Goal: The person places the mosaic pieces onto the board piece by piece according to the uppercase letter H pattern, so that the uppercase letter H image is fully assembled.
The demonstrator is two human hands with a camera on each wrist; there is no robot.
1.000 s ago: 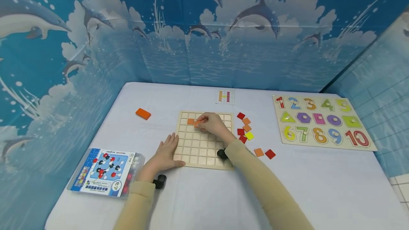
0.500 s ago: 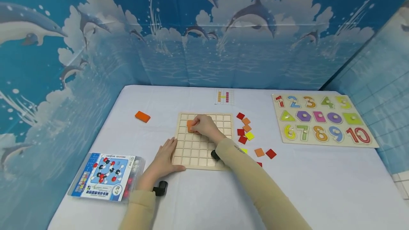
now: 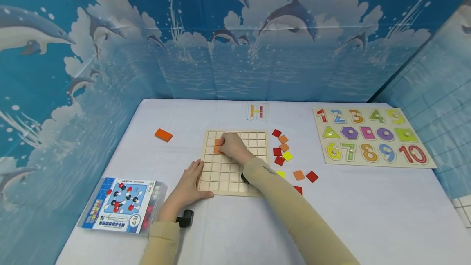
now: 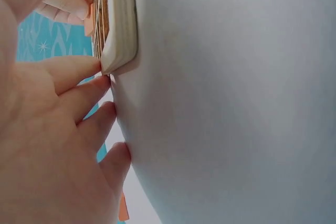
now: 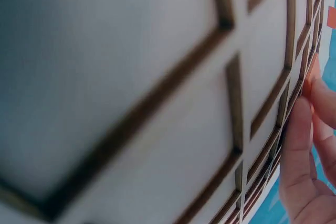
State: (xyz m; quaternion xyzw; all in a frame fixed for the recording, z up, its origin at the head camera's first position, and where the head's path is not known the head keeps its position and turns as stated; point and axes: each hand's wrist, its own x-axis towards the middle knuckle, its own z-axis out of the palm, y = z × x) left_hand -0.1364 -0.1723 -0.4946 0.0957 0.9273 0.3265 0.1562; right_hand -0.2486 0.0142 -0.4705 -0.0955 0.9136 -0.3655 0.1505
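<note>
A square wooden grid board (image 3: 223, 177) lies on the white table. My left hand (image 3: 188, 183) rests at its left edge, fingers spread, with the fingertips against the board's side in the left wrist view. Over the upper left cells, my right hand (image 3: 234, 146) pinches an orange square tile (image 3: 217, 149) between thumb and fingers, down at the grid. Just above it another orange tile (image 3: 218, 141) sits in a cell, partly covered by the fingers. In the right wrist view an orange tile (image 5: 313, 72) shows at the fingertips.
Loose red, orange and yellow tiles (image 3: 299, 175) lie right of the board. A pattern card (image 3: 258, 111) is behind it, and an orange block (image 3: 163, 135) sits to the left. A molecule kit box (image 3: 121, 203) stands front left; a number puzzle board (image 3: 357, 144) lies at right.
My right hand has moved left and slightly toward me with the orange tile, bringing it down below the placed one. My left hand stays at the board's edge.
</note>
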